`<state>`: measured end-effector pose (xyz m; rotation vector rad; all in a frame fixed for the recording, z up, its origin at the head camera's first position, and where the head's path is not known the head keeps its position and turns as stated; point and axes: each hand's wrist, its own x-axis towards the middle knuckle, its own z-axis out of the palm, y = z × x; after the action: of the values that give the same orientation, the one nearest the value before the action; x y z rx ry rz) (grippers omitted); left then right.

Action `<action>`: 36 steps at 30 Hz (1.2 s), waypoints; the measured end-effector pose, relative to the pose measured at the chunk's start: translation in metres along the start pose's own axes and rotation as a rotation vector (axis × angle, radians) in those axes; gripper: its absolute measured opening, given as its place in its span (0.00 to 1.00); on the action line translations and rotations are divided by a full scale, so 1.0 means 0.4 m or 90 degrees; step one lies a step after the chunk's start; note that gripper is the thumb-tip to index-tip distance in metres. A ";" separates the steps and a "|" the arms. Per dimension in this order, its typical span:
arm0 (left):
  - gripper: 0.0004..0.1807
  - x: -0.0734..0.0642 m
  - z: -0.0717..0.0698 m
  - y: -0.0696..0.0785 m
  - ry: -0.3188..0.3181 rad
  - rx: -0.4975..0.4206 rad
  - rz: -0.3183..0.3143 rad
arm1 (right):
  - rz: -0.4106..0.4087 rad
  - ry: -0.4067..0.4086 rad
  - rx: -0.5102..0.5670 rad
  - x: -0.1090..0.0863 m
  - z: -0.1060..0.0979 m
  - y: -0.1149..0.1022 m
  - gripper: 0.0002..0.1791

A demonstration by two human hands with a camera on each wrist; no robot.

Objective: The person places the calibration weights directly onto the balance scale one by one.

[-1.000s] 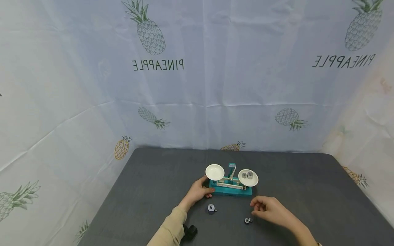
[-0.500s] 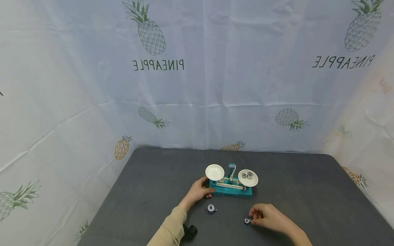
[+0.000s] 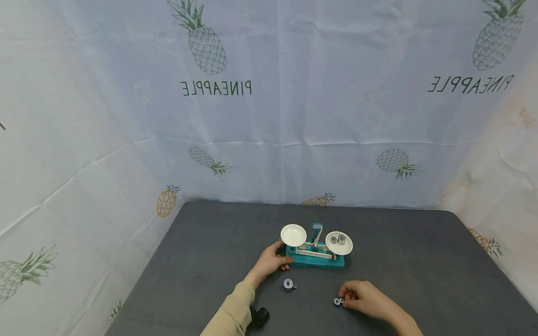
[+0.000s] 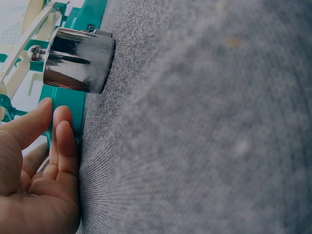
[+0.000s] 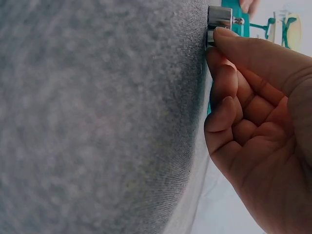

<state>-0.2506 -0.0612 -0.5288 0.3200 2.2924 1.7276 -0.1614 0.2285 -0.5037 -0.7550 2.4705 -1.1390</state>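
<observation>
A teal balance scale (image 3: 315,260) with two white pans stands on the dark table. My left hand (image 3: 270,260) holds the left end of its base, thumb at the front. Two metal weights (image 3: 341,239) sit in the right pan (image 3: 338,249); the left pan (image 3: 293,235) is bare. Nearer me, my right hand (image 3: 364,297) pinches a small metal weight (image 5: 210,38) between thumb and forefinger, low at the tabletop. A slightly larger weight (image 3: 336,302) stands right beside it. In the left wrist view a big shiny weight (image 4: 78,61) stands before the scale.
A tiny weight (image 3: 294,286) stands beside the big one, between the hands. Some black object (image 3: 261,316) lies by the left sleeve (image 3: 235,305), partly hidden. Pineapple-printed cloth (image 3: 336,116) hangs behind and beside the table (image 3: 218,242).
My right hand has come down toward me from beside the scale to the pair of small weights and taken hold of the smaller one. The left hand stays on the base.
</observation>
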 end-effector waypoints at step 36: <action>0.35 -0.002 0.000 0.000 -0.006 -0.005 0.011 | -0.016 0.157 -0.101 0.003 -0.078 -0.078 0.08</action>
<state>-0.2498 -0.0617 -0.5288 0.3460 2.2818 1.7398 -0.1672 0.2299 -0.4600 -0.7296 2.7901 -1.1137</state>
